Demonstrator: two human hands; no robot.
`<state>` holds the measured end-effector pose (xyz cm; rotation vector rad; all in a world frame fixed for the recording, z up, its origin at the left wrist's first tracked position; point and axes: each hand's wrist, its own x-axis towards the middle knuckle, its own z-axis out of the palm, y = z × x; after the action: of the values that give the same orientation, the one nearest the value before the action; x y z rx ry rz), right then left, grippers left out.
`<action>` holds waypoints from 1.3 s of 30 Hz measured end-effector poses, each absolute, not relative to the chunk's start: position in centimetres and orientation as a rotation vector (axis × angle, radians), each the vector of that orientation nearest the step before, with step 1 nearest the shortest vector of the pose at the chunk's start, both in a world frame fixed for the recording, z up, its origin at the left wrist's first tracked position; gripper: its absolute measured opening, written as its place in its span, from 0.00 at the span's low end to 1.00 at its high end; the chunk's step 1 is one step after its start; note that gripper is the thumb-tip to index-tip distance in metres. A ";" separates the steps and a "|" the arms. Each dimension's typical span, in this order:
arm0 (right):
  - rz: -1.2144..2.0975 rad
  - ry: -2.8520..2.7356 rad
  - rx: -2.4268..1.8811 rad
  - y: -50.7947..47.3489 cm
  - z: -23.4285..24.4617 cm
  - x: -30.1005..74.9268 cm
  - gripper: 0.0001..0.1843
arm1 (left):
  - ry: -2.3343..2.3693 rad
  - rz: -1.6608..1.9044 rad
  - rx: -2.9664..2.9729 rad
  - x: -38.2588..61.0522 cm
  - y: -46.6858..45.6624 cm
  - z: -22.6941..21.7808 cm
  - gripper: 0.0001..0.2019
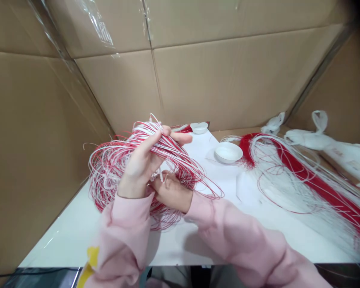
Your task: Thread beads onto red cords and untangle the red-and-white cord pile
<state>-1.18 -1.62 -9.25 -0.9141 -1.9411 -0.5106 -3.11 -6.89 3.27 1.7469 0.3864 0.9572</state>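
Observation:
A big loose coil of thin red and white cord (108, 172) stands in front of me, its loops spreading left and right of my wrists. My left hand (144, 160) is raised at the top of it, with thumb and fingers around a thick band of strands. Lower down, inside the loops, my right hand (172, 192) has its fingers curled; their tips go behind my left wrist, so what they grip is hidden. A short white tie (161, 174) dangles between the two hands. Some strands hang over my right wrist.
On the white table (210, 236), a white bowl (228, 153) is right of centre and a smaller bowl (199, 127) farther back. Long red and white cords (306, 172) lie at the right, beside white plastic bags (342, 148). Cardboard walls (228, 80) enclose the table.

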 end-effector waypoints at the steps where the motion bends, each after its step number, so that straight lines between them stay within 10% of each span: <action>1: -0.483 -1.924 -0.912 -1.5 -9.2 -1.1 0.10 | 0.389 0.940 1.741 -2.9 -6.7 3.1 0.08; 15: 0.302 -2.220 -0.288 -2.7 -6.0 4.6 0.08 | 0.288 1.048 1.847 -5.7 -4.7 5.4 0.07; 39: -0.124 -2.416 -0.640 -8.8 -6.5 8.2 0.09 | 0.342 1.267 1.775 -7.0 -3.4 6.4 0.10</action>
<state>8.20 -8.83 -6.46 -0.6396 -2.4162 -0.1242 -6.96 -3.41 6.38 1.7754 0.3419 1.2674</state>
